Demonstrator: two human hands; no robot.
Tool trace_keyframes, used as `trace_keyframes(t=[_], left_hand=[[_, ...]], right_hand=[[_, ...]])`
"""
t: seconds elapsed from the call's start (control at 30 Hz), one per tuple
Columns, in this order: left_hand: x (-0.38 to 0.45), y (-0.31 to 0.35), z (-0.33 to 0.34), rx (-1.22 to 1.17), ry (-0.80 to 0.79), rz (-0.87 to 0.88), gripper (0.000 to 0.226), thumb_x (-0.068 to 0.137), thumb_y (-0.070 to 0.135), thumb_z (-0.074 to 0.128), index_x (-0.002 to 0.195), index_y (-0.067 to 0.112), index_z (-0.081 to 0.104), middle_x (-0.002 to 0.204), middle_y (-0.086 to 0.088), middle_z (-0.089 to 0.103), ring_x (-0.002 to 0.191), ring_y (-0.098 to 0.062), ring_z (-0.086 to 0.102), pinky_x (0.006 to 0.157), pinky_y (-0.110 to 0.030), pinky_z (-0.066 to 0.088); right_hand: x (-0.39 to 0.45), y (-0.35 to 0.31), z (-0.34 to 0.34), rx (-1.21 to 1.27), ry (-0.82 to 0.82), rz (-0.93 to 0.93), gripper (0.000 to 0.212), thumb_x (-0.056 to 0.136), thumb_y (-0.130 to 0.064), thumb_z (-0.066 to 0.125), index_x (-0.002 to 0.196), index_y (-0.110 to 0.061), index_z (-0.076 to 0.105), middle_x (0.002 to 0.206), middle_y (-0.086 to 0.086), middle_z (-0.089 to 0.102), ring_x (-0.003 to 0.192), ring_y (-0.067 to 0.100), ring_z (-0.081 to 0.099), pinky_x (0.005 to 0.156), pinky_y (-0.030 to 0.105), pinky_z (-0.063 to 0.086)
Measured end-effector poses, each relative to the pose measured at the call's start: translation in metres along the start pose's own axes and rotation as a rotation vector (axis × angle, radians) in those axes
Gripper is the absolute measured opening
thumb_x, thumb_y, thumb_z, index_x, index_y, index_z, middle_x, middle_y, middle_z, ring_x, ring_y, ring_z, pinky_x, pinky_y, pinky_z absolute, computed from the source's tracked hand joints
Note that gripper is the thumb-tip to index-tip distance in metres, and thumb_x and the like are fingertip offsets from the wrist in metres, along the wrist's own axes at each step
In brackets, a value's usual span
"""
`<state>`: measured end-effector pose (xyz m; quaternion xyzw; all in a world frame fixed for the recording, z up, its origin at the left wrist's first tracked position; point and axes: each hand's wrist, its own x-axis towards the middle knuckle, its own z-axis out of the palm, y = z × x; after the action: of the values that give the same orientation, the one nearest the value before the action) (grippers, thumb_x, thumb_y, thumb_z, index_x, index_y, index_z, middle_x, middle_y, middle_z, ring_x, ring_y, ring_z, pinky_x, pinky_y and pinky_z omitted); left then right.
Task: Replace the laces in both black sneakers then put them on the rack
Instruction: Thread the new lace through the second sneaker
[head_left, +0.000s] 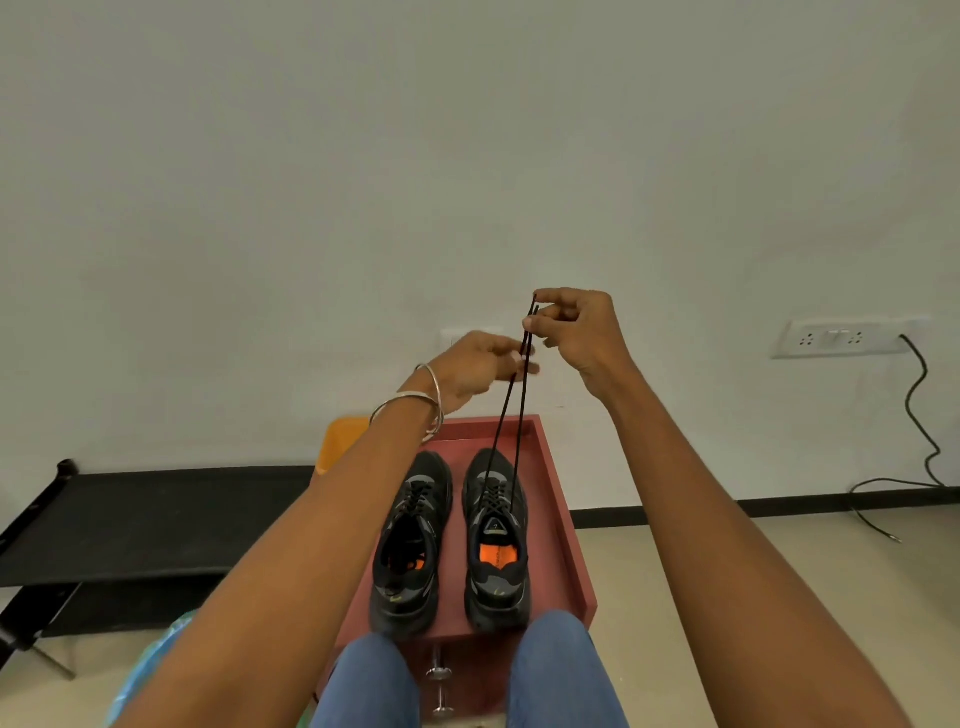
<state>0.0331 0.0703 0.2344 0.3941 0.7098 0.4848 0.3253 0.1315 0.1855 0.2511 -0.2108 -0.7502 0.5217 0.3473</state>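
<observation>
Two black sneakers stand side by side, toes away from me, on a red tray-like table (563, 514). The left sneaker (410, 540) is laced. From the right sneaker (496, 540), with its orange insole showing, two ends of a black lace (511, 415) run taut and upward. My right hand (576, 332) pinches both lace tips high above the shoe. My left hand (475, 366), with two bangles at the wrist, touches the strands just below, fingers loosely curled beside them.
A low black bench or rack (130, 514) runs along the wall at the left. An orange object (340, 441) sits behind the table. A wall socket (841, 338) with a black cable (919, 415) is at the right. My knees in blue jeans (561, 675) frame the table's near edge.
</observation>
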Motion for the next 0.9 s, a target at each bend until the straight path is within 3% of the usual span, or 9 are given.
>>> trace_keyframes(t=[0.07,0.1,0.2,0.27,0.33,0.43,0.6,0.77,0.9], left_hand=[[-0.003,-0.009,0.005,-0.001,0.015,0.038,0.027,0.100,0.005,0.044,0.119,-0.002,0.062,0.110,-0.009,0.066,0.097,-0.013,0.061,0.064,-0.004,0.045],[-0.002,-0.014,0.006,-0.010,0.032,0.050,0.026,0.100,0.006,0.045,0.116,-0.002,0.064,0.105,-0.008,0.067,0.091,-0.012,0.062,0.065,-0.004,0.047],[0.002,-0.029,0.004,-0.057,0.043,0.036,0.022,0.098,0.016,0.051,0.100,0.019,0.073,0.095,0.002,0.068,0.094,-0.012,0.061,0.093,-0.034,0.049],[0.004,-0.032,0.002,-0.034,0.054,0.022,0.018,0.097,0.019,0.055,0.094,0.023,0.073,0.096,0.008,0.069,0.101,-0.011,0.059,0.092,-0.040,0.046],[0.005,-0.033,0.002,0.034,0.056,0.042,0.014,0.094,0.018,0.059,0.098,0.016,0.073,0.095,0.011,0.070,0.097,-0.008,0.059,0.078,-0.027,0.048],[0.004,-0.035,0.007,0.154,0.037,0.069,0.018,0.095,0.012,0.058,0.104,0.004,0.071,0.094,0.001,0.069,0.081,-0.001,0.058,0.062,-0.007,0.044],[0.010,-0.046,0.015,0.145,0.118,0.077,0.016,0.094,0.008,0.057,0.098,0.001,0.071,0.099,-0.009,0.071,0.086,-0.011,0.062,0.081,-0.020,0.050],[0.021,-0.034,0.007,0.538,0.178,0.159,0.009,0.083,0.012,0.072,0.089,0.008,0.076,0.083,-0.002,0.072,0.068,-0.005,0.060,0.076,-0.021,0.050],[0.024,-0.025,0.005,0.606,0.151,0.180,0.010,0.078,0.008,0.075,0.088,0.008,0.077,0.074,0.006,0.067,0.052,0.002,0.055,0.062,-0.011,0.048]], right_hand=[[-0.001,0.001,-0.002,0.031,-0.020,-0.004,0.021,0.081,-0.002,0.072,0.101,-0.007,0.071,0.080,0.002,0.070,0.073,0.010,0.064,0.064,0.022,0.048],[-0.002,0.002,-0.003,0.052,-0.025,0.001,0.017,0.081,-0.002,0.071,0.097,-0.007,0.072,0.083,0.003,0.071,0.073,0.009,0.063,0.062,0.022,0.047],[-0.002,0.008,-0.007,0.123,-0.006,0.031,0.013,0.082,0.002,0.069,0.090,-0.007,0.073,0.082,0.002,0.071,0.068,0.007,0.061,0.058,0.023,0.044],[-0.003,0.015,-0.010,0.161,0.025,0.064,0.012,0.083,0.004,0.067,0.088,-0.006,0.072,0.080,0.004,0.069,0.067,0.010,0.058,0.057,0.023,0.043],[-0.005,0.022,-0.014,0.214,0.066,0.101,0.013,0.084,0.006,0.065,0.085,-0.005,0.071,0.077,0.004,0.067,0.067,0.012,0.056,0.057,0.023,0.043],[-0.007,0.032,-0.018,0.321,0.122,0.155,0.014,0.085,0.007,0.063,0.081,-0.004,0.070,0.076,0.003,0.065,0.066,0.012,0.055,0.057,0.022,0.045],[-0.014,0.053,-0.027,0.369,0.202,0.240,0.010,0.085,0.006,0.064,0.082,-0.002,0.069,0.077,0.005,0.064,0.064,0.012,0.055,0.057,0.021,0.046],[-0.031,0.102,-0.014,0.445,0.241,0.480,0.007,0.087,0.002,0.064,0.081,0.000,0.065,0.073,0.011,0.061,0.061,0.014,0.053,0.054,0.021,0.046],[-0.048,0.138,0.025,0.468,0.107,0.651,0.009,0.089,-0.003,0.063,0.081,-0.005,0.061,0.075,0.008,0.064,0.057,0.010,0.057,0.047,0.018,0.042]])
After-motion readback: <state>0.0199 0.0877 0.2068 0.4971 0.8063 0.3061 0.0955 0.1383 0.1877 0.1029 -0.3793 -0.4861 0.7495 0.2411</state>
